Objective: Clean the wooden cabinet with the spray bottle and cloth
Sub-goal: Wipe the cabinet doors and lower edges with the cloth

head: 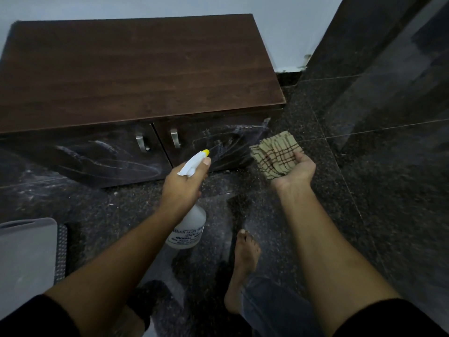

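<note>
A low dark-brown wooden cabinet with two doors and curved metal handles fills the upper left of the frame, standing on black speckled granite floor against a white wall; its right door shows pale wet streaks. At centre, the left hand grips the neck of a translucent white spray bottle with yellow nozzle, fingers curled round it and forefinger at the trigger, nozzle facing the streaked door. Just right, the right hand lies palm up, fingers loosely curled under a folded beige cloth with brown checks, near the cabinet's right corner.
</note>
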Motion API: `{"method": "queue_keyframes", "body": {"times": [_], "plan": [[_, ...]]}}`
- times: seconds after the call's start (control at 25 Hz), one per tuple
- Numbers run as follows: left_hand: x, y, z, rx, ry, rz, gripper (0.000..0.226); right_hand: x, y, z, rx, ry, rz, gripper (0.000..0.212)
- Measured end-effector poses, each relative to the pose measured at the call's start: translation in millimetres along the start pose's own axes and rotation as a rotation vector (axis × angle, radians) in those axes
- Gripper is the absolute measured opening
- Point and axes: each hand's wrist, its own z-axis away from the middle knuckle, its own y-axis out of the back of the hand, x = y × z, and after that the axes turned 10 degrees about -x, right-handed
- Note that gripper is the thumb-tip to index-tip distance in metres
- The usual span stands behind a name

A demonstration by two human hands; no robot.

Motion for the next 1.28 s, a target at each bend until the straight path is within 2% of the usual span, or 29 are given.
{"method": "queue_keyframes", "body": {"times": [0.12, 0.32, 0.48, 0.64, 0.88, 1.04, 1.24, 1.28], "plan": [[0, 0, -1, -0.002, -0.028, 0.003, 0.017, 0, 1, -2, 0.002, 0.0, -0.011, 0.046], [-2, -7, -5, -0.048, -0.106, -0.045, 0.033, 3, 7, -3, 0.011, -0.003, -0.022, 0.048], [-1, -6, -5, 0.018, -0.164, -0.007, 0.016, 5, 9, -6, 0.006, 0.002, -0.024, 0.047], [-12, 4, 0, 0.064, -0.185, -0.035, 0.024, 12, 5, -6, -0.033, -0.021, -0.01, 0.047], [-34, 25, 6, 0.11, -0.113, -0.061, 0.034, 27, -1, -7, -0.064, -0.041, 0.011, 0.045], [-34, 37, 8, 0.113, -0.159, -0.058, 0.019, 39, -5, -4, -0.096, -0.051, 0.013, 0.037], [-39, 45, 11, 0.138, -0.17, -0.051, 0.027, 50, -12, 6, -0.279, -0.049, -0.049, 0.028], [-40, 46, 13, 0.133, -0.175, -0.033, 0.028, 52, -15, 7, -0.331, -0.042, -0.09, 0.032]]}}
